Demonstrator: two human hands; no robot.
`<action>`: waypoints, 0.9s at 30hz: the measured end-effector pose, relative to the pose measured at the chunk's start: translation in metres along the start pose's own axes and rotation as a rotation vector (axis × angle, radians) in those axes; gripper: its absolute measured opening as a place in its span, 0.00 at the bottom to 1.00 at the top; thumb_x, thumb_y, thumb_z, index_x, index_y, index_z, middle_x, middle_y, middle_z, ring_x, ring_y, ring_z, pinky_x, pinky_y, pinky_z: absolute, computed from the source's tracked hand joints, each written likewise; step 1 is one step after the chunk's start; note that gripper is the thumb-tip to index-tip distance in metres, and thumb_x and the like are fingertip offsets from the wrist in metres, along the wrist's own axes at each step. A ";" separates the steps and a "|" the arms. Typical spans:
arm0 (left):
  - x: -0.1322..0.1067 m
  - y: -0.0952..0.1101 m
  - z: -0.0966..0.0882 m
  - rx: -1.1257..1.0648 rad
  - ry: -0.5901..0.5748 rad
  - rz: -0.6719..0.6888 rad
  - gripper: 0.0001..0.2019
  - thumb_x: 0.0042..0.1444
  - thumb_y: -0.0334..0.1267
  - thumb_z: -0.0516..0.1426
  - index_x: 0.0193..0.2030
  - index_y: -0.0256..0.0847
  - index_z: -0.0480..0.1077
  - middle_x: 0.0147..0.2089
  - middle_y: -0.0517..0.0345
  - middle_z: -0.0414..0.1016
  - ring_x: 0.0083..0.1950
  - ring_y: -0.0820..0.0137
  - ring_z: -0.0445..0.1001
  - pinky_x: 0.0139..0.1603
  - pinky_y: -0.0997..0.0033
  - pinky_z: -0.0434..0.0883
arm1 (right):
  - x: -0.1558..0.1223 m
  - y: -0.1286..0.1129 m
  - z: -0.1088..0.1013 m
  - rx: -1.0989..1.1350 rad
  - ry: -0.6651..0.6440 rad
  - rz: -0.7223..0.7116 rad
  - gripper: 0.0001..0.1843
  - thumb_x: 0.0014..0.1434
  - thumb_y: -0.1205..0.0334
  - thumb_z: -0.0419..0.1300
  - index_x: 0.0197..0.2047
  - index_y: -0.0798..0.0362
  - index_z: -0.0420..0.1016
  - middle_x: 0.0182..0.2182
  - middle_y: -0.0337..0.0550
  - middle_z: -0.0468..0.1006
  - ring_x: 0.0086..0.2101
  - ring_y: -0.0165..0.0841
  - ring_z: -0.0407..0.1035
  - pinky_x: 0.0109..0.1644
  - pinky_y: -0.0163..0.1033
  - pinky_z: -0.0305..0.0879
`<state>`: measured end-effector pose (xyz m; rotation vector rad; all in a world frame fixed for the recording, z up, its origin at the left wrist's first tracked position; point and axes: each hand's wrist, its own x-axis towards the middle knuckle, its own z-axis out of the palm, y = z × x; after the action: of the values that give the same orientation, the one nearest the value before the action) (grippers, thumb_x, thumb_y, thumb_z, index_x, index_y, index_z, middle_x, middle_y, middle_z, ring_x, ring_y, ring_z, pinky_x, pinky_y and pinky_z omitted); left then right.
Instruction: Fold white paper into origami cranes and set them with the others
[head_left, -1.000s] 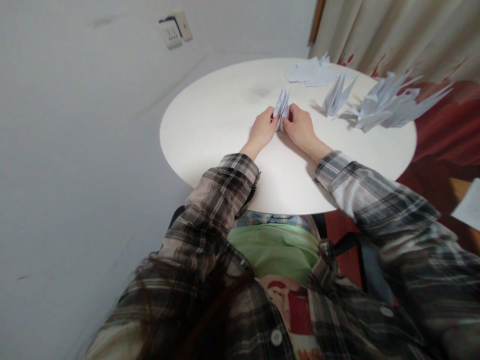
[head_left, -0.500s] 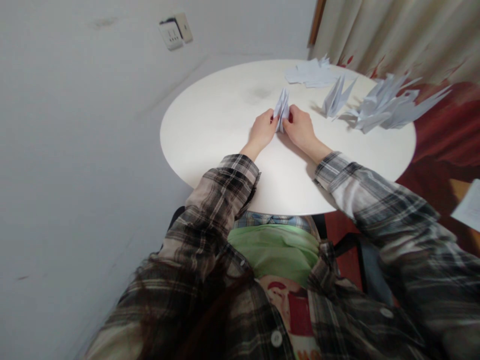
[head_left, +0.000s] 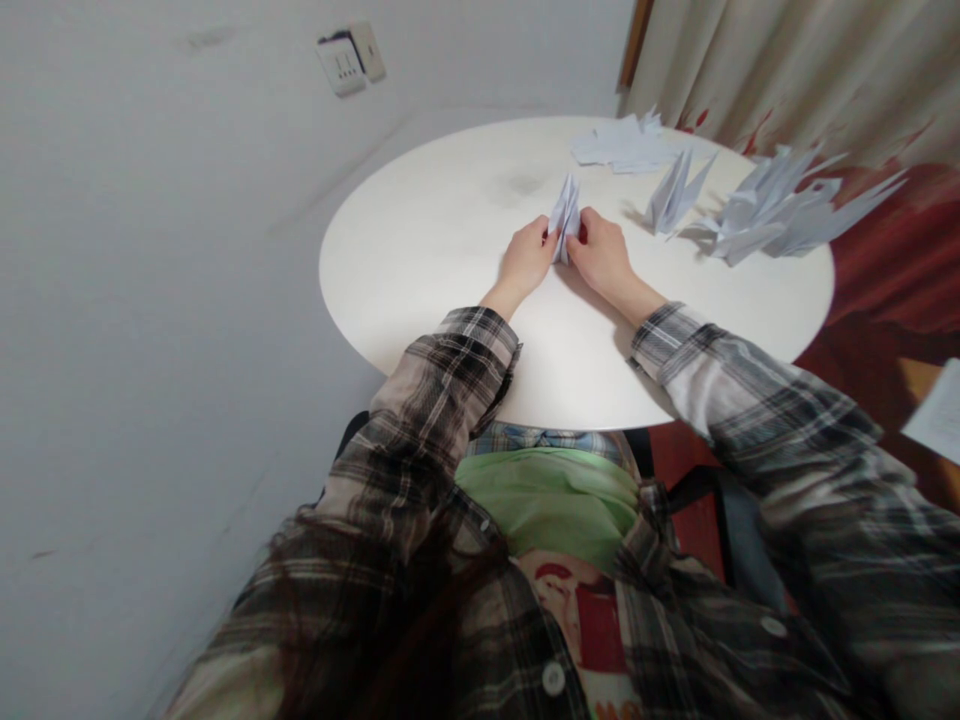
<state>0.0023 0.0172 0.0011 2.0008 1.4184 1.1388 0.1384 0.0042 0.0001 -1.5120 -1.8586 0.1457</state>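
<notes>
Between my two hands a white folded paper stands with its pointed tips up, over the round table's middle. My left hand pinches its left side, thumb toward me. On the other side my right hand grips the paper the same way, thumb and fingers closed on it. The fingers behind the paper are partly hidden. To the right stands another pointed folded paper, apart from my hands.
A cluster of several folded paper birds sits at the right edge of the white round table. Flat paper pieces lie at the back. A wall with a socket is on the left, a curtain behind right.
</notes>
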 end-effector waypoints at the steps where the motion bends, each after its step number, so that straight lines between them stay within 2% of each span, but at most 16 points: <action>1: 0.001 -0.001 0.001 -0.006 0.001 0.003 0.08 0.66 0.37 0.54 0.36 0.41 0.70 0.38 0.54 0.75 0.54 0.61 0.75 0.59 0.58 0.68 | 0.000 0.000 0.000 0.008 0.006 -0.010 0.12 0.67 0.56 0.49 0.43 0.51 0.70 0.35 0.50 0.74 0.43 0.47 0.70 0.48 0.51 0.65; 13: 0.002 -0.004 0.003 -0.018 0.005 0.022 0.07 0.66 0.36 0.55 0.36 0.42 0.70 0.37 0.55 0.75 0.55 0.61 0.75 0.59 0.58 0.69 | 0.003 0.006 0.003 0.033 0.016 -0.074 0.12 0.67 0.55 0.48 0.44 0.50 0.69 0.33 0.49 0.73 0.41 0.47 0.71 0.45 0.51 0.67; 20: -0.001 0.001 0.001 0.015 -0.005 -0.004 0.08 0.66 0.37 0.54 0.35 0.42 0.69 0.37 0.54 0.75 0.54 0.61 0.76 0.60 0.58 0.69 | 0.003 0.007 0.005 0.018 0.013 -0.043 0.11 0.67 0.56 0.49 0.43 0.51 0.69 0.34 0.49 0.74 0.42 0.47 0.72 0.47 0.53 0.67; 27: -0.002 0.001 0.000 0.029 -0.023 -0.013 0.08 0.67 0.39 0.53 0.38 0.42 0.70 0.40 0.53 0.77 0.56 0.61 0.76 0.60 0.59 0.69 | 0.002 0.006 0.004 0.026 0.000 -0.046 0.13 0.68 0.53 0.47 0.44 0.50 0.68 0.34 0.48 0.74 0.43 0.46 0.72 0.49 0.52 0.67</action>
<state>0.0026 0.0152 0.0015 2.0155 1.4422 1.0926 0.1412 0.0093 -0.0051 -1.4506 -1.8832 0.1474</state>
